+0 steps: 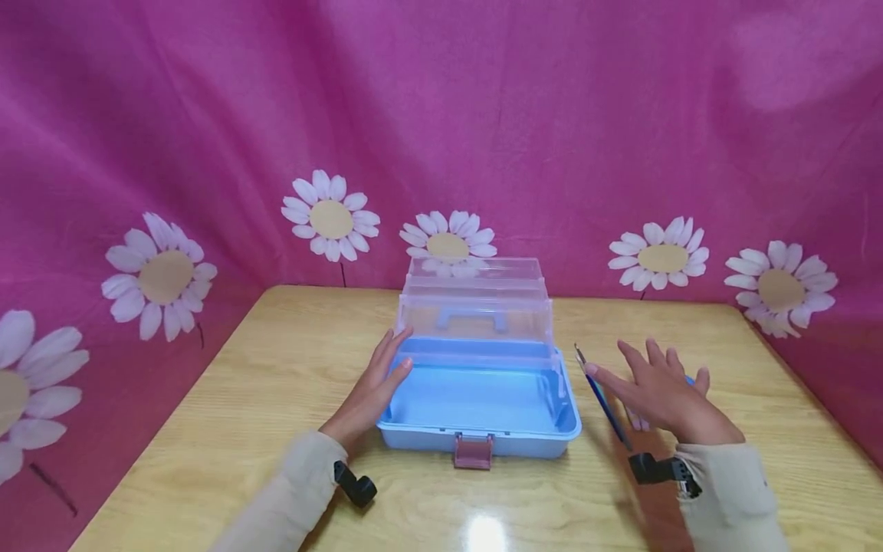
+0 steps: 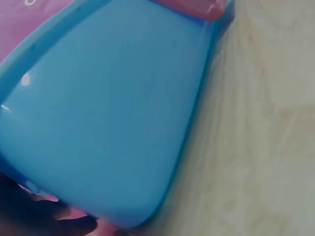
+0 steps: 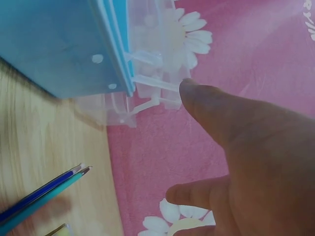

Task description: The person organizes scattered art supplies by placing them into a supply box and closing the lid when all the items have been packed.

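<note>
A blue plastic storage box (image 1: 421, 440) stands on the table with its translucent lid (image 1: 476, 318) raised at the back and a mauve clasp (image 1: 473, 452) hanging at the front. Nothing lies in its blue base. My left hand (image 1: 369, 399) is at the box's left side, fingers extended along the rim. To the right of the box, my right hand (image 1: 662, 395) is spread above the table, holding nothing. Beside its thumb lie slim pointed sticks, one dark blue (image 3: 39, 194) and one teal (image 3: 49, 200); whether they are brushes or pencils I cannot tell.
Partly hidden under the right hand are a small blue item (image 1: 690, 379) and a pale purple one (image 1: 638, 420). The wooden table (image 1: 241, 429) ends at a magenta curtain (image 1: 524, 138) with daisies, behind and along both sides.
</note>
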Motion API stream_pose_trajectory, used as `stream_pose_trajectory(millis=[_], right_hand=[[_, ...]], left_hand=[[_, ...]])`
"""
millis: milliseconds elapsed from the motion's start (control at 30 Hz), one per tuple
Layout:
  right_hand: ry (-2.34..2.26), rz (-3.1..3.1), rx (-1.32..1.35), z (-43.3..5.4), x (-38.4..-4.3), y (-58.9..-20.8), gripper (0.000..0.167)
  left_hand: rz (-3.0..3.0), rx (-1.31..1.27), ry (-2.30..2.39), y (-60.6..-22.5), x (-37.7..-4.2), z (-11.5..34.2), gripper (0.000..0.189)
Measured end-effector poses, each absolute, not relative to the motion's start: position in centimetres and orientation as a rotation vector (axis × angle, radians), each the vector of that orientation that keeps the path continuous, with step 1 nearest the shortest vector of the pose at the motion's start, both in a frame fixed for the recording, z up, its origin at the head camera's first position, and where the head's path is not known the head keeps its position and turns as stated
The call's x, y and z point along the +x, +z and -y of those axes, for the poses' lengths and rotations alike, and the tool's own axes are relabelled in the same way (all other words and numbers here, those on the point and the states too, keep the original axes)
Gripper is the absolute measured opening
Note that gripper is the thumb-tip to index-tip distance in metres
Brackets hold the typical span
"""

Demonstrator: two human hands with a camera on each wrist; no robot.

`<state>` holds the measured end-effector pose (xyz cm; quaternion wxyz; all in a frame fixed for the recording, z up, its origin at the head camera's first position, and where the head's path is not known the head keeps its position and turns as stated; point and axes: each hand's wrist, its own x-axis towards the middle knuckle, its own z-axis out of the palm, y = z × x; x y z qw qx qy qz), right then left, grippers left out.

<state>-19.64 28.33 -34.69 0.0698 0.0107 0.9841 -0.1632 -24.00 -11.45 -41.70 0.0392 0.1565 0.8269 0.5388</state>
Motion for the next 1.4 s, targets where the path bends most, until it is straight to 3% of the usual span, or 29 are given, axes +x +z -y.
stream_pose_trajectory(millis=[333,600,1133,1400], right_hand=[[-0.490,-2.941,0.031,-28.9,-20.0,-35.6,0.097],[-0.459,-2.929,0.029,-29.3,-20.7,-36.5,0.093],[-0.443,-3.013,-0.017,-30.0,-21.9,-38.3,0.022],[-0.429,-2.993,-0.026,-30.0,-21.7,-38.5,0.018]], left_hand=[[-2.283,0.527,1.947,-42.8,-24.2,11.2,0.046],[-2.260,0.571,2.014,-43.7,-23.9,11.5,0.072],[-2.263,0.584,2.010,-44.1,-24.0,11.6,0.071],[-2.267,0.574,2.018,-44.0,-23.8,11.6,0.071]])
